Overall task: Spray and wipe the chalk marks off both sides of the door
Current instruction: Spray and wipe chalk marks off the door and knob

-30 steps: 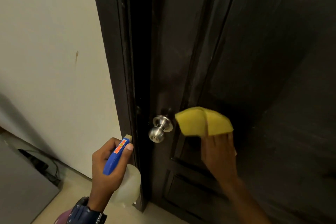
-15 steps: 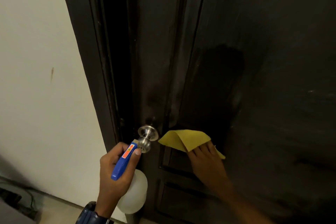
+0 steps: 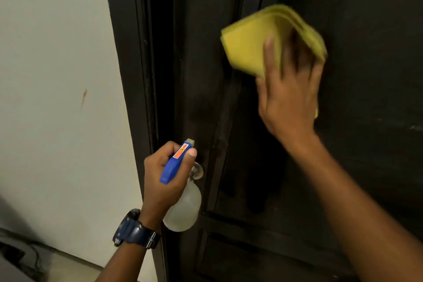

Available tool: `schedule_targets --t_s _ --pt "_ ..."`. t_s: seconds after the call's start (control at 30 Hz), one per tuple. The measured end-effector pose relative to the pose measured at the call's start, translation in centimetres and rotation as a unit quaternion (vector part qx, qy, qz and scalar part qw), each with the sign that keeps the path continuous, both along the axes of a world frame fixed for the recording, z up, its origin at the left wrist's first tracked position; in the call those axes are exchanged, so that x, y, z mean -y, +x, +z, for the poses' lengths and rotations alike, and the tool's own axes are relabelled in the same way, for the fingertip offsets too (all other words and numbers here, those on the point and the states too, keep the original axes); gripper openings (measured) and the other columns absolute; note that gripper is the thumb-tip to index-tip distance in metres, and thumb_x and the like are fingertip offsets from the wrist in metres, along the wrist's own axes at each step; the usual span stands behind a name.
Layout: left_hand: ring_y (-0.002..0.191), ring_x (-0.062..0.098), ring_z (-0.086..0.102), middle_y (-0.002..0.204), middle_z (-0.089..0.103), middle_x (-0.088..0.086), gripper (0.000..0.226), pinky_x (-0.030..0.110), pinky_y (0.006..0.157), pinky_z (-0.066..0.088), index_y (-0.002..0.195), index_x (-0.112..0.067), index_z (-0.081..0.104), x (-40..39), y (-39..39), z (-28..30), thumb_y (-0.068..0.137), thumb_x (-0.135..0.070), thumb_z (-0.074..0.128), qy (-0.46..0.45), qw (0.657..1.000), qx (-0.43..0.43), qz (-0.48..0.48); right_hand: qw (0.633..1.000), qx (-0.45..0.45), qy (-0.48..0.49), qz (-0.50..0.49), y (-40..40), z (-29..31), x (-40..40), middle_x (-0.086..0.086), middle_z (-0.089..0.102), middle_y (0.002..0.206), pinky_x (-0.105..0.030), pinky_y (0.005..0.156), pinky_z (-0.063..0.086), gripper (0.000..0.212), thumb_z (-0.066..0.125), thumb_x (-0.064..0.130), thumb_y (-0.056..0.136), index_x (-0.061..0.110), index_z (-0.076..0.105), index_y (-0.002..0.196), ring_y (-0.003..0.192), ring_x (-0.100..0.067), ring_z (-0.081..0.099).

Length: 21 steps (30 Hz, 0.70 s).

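Observation:
A dark panelled door [image 3: 366,75] fills the right of the view. My right hand [image 3: 288,96] presses a folded yellow cloth [image 3: 249,46] flat against the door's upper panel, fingers spread over it; hand and cloth are motion-blurred. My left hand [image 3: 160,174] grips a spray bottle [image 3: 183,208] with a blue trigger head and a translucent white body, held just in front of the metal door knob [image 3: 198,170], which is mostly hidden behind it. Faint pale streaks [image 3: 412,127] show on the door at the far right.
A dark door frame [image 3: 128,75] runs down beside a cream wall [image 3: 57,75] with a small brown mark. A dark cable and a grey surface lie low at the left by the floor [image 3: 68,265]. A watch sits on my left wrist.
My right hand has swept the yellow cloth up the door, from beside the knob to the upper panel. The view has moved closer; my left hand keeps the bottle near the knob.

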<state>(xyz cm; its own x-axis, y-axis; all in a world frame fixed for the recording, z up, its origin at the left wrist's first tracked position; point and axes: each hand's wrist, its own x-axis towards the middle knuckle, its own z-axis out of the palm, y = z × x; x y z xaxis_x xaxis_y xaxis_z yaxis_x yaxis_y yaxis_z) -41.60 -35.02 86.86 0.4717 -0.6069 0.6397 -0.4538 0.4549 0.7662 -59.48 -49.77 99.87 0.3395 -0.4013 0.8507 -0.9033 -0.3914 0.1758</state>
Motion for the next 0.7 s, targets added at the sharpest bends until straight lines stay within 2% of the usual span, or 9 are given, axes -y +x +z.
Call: schedule_targets --t_s 0.1,0.17,0.27,0.33,0.4,0.43,0.5,0.6,0.7 --pt "0.054 0.02 0.055 0.061 0.057 0.003 0.038 0.022 0.05 0.045 0.076 -0.007 0.06 0.5 0.2 1.6 0.09 -0.042 0.06 -0.018 1.0 0.008 -0.001 0.993 -0.065 0.095 -0.001 -1.6 -10.7 -2.2 -0.025 0.062 0.121 -0.059 0.111 0.028 0.067 0.043 0.043 0.102 0.019 0.021 0.16 0.112 -0.04 0.045" --pt "0.053 0.024 0.055 0.06 0.057 0.009 0.04 0.032 0.05 0.045 0.074 -0.005 0.06 0.9 0.3 3.0 0.091 -0.042 0.06 -0.036 0.999 0.019 -0.001 0.981 -0.099 0.168 -0.005 -2.9 -15.1 -3.9 -0.021 0.065 0.116 -0.059 0.11 0.034 0.073 0.043 0.051 0.1 0.019 0.018 0.161 0.113 -0.039 0.05" --pt "0.054 0.026 0.056 0.06 0.058 0.012 0.044 0.037 0.053 0.045 0.072 -0.005 0.06 1.6 0.5 5.6 0.093 -0.043 0.06 -0.048 0.998 0.037 0.01 0.98 -0.037 0.197 -0.014 -2.9 -12.5 -3.3 -0.025 0.066 0.107 -0.059 0.112 0.03 0.077 0.044 0.055 0.099 0.019 0.015 0.161 0.109 -0.041 0.057" --pt "0.055 0.027 0.056 0.06 0.059 0.013 0.045 0.038 0.055 0.046 0.071 -0.004 0.061 2.2 0.4 7.8 0.094 -0.044 0.061 -0.056 0.998 0.041 0.012 0.993 0.044 0.108 -0.028 -2.3 -6.0 -1.7 -0.034 0.054 0.132 -0.06 0.113 0.025 0.073 0.043 0.053 0.101 0.021 0.016 0.161 0.117 -0.047 0.052" --pt "0.055 0.031 0.055 0.06 0.058 0.018 0.051 0.039 0.054 0.044 0.069 0.0 0.059 3.2 0.3 10.6 0.094 -0.045 0.062 -0.06 0.997 0.037 0.016 0.994 0.105 0.037 -0.019 -2.7 2.0 -0.3 -0.025 0.018 0.163 -0.059 0.119 0.012 0.07 0.034 0.055 0.104 0.024 0.011 0.162 0.144 -0.045 0.029" --pt "0.056 0.033 0.055 0.061 0.058 0.02 0.055 0.039 0.055 0.044 0.068 0.002 0.058 3.7 0.1 12.1 0.094 -0.046 0.062 -0.065 0.997 0.033 0.019 0.992 0.122 0.01 -0.014 -3.1 5.3 0.3 -0.02 0.007 0.167 -0.057 0.121 0.007 0.068 0.029 0.056 0.105 0.025 0.008 0.162 0.151 -0.04 0.015" --pt "0.058 0.03 0.059 0.063 0.061 0.021 0.058 0.036 0.059 0.048 0.069 0.006 0.058 4.8 0.0 15.0 0.094 -0.047 0.061 -0.08 0.996 0.016 0.019 0.991 0.132 -0.023 -0.006 -3.6 9.0 0.8 -0.016 0.0 0.168 -0.055 0.121 0.002 0.064 0.024 0.054 0.107 0.026 0.008 0.162 0.154 -0.036 0.003" --pt "0.057 0.015 0.062 0.065 0.063 0.02 0.058 0.024 0.064 0.051 0.069 0.008 0.059 6.0 -0.3 17.9 0.096 -0.043 0.061 -0.096 0.995 0.006 0.01 0.993 0.119 -0.009 -0.004 -3.6 5.2 0.5 -0.013 0.006 0.168 -0.055 0.122 0.004 0.058 0.026 0.047 0.109 0.029 0.012 0.162 0.153 -0.036 0.009" --pt "0.058 0.02 0.063 0.063 0.064 0.017 0.057 0.025 0.065 0.052 0.068 0.006 0.06 6.2 -0.4 19.3 0.094 -0.044 0.062 -0.105 0.994 0.005 0.006 0.994 0.08 0.075 -0.003 -3.4 -6.4 -1.6 -0.019 0.035 0.158 -0.059 0.116 0.018 0.06 0.03 0.048 0.105 0.031 0.015 0.161 0.139 -0.042 0.035"
